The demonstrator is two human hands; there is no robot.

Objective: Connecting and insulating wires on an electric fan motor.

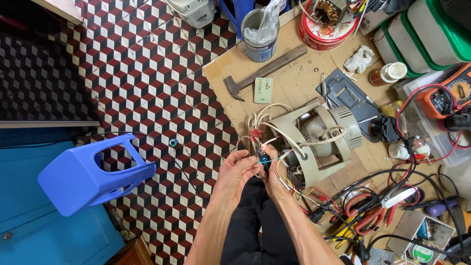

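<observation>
My left hand point(234, 172) and my right hand point(273, 176) meet over my lap, both pinching a small dark blue-green part point(264, 160) tied to thin coloured wires point(277, 158). The wires run into a beige fan motor housing point(314, 142) lying on its side on the cardboard sheet point(294, 86), just right of my hands. White cables point(260, 120) loop out of the housing's near end. My fingers hide most of the small part.
A hammer point(265, 71), a small remote point(263, 90), a tin with a plastic bag point(260, 34) and a red tin point(324, 29) lie behind. A meter point(449, 95) with red and black leads point(373, 206) sits right. A tipped blue stool point(93, 174) lies left on tiled floor.
</observation>
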